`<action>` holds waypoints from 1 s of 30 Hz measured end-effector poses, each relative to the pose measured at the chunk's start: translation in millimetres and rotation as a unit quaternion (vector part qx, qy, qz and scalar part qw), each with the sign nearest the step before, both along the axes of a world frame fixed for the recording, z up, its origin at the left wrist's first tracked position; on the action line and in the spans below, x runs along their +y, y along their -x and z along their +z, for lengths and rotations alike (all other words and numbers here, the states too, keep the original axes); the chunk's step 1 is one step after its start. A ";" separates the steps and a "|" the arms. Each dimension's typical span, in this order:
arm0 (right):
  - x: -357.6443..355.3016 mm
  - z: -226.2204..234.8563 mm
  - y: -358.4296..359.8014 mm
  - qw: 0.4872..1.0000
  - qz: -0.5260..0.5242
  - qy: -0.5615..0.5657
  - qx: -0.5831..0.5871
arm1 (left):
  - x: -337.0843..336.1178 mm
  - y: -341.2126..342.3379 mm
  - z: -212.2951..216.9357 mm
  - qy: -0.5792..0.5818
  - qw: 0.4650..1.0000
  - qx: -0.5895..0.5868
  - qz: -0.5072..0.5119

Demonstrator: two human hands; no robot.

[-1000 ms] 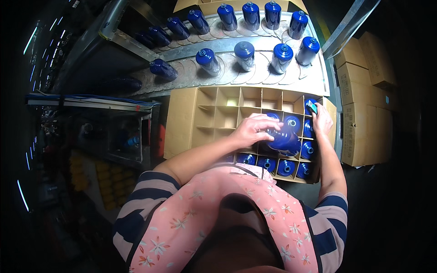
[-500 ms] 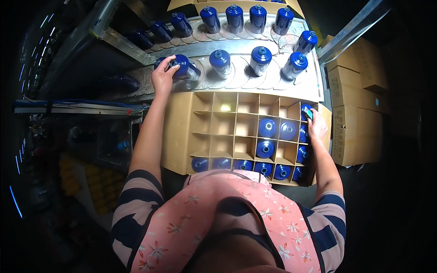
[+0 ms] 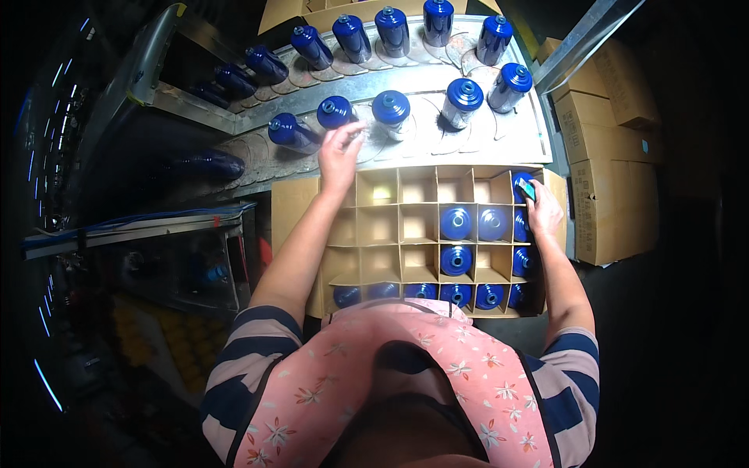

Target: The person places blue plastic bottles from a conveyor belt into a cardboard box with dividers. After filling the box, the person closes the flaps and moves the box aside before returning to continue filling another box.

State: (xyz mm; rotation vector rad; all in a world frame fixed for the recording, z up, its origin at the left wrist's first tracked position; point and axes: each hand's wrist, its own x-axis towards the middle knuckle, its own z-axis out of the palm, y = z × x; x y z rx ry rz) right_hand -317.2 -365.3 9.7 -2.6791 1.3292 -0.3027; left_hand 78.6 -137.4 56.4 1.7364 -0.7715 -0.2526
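Observation:
My left hand (image 3: pixel 340 160) is at the near edge of the conveyor, fingers apart and slightly curled. It is just in front of a glossy blue bottle (image 3: pixel 335 111) with a short narrow neck; whether a fingertip touches the bottle is hard to tell. My right hand (image 3: pixel 546 210) is closed around a small teal-and-black tool (image 3: pixel 528 189) at the right side of a divided cardboard box (image 3: pixel 437 165). Beneath the tool, a blue bottle (image 3: pixel 521 179) stands in the far right compartment. More blue bottles (image 3: pixel 456 260) stand upright in the right column, near row and middle compartments.
Two rows of blue bottles stand on the conveyor (image 3: pixel 425 117), parted by a metal rail (image 3: pixel 312 105). Stacked cartons (image 3: pixel 612 203) are at the right beside a metal post (image 3: pixel 585 47). Another open box (image 3: pixel 285 15) lies beyond the conveyor. Cables (image 3: pixel 133 226) run along a frame at left.
My left hand has moved right and a little nearer, away from the bottle top it was touching. My right hand stays at the box's right side with the tool. The conveyor bottles have shifted.

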 end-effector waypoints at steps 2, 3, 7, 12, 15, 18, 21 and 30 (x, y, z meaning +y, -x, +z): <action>-1.3 6.8 -5.0 1.000 -0.015 -0.015 0.020 | 9.4 63.3 0.4 -0.054 0.983 -0.027 -0.172; -6.2 8.9 -12.9 1.000 0.008 -0.006 0.004 | 9.6 85.0 0.2 -0.083 0.973 -0.010 -0.217; -9.1 14.3 -12.9 0.996 0.040 0.026 -0.069 | -3.7 166.2 -16.5 -0.116 0.924 -0.084 -0.356; -7.3 6.8 25.2 1.000 -0.001 0.010 -0.029 | -9.8 218.8 -43.5 -0.177 0.882 -0.165 -0.404; -5.3 3.7 40.1 0.997 0.037 0.043 -0.060 | -15.0 229.9 -53.0 -0.077 0.902 -0.180 -0.385; -5.1 3.0 43.8 0.997 0.019 0.051 -0.050 | -21.1 229.6 -59.4 -0.060 0.919 -0.213 -0.326; -7.9 2.1 43.1 0.998 0.020 0.048 -0.036 | -24.6 219.1 -66.0 -0.112 0.905 -0.203 -0.356; -13.7 -12.1 46.6 1.000 -0.008 0.006 -0.028 | -11.8 212.6 -46.3 -0.071 0.924 -0.176 -0.333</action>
